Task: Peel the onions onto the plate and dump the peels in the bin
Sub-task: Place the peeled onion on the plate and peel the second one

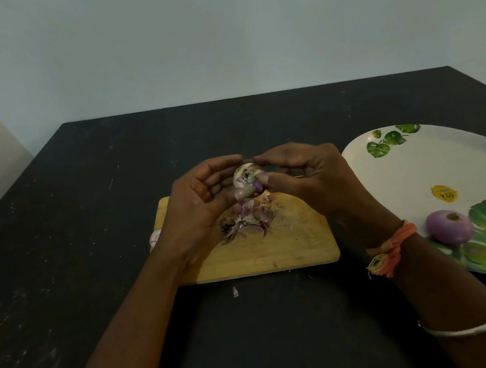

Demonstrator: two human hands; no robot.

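Observation:
Both hands hold one partly peeled onion (247, 178) just above the far end of a wooden cutting board (302, 244). My left hand (198, 210) cups it from the left with curled fingers. My right hand (304, 177) grips it from the right, thumb against its skin. A heap of purple and papery peels (249, 221) lies on the board under the hands. A peeled purple onion (449, 226) rests on the white leaf-patterned plate (417, 169) at the right. No bin is in view.
The board and plate sit on a dark table (85, 240) against a pale wall. A small peel scrap (235, 292) lies on the table in front of the board. Something pale and round (154, 237) peeks out at the board's left edge.

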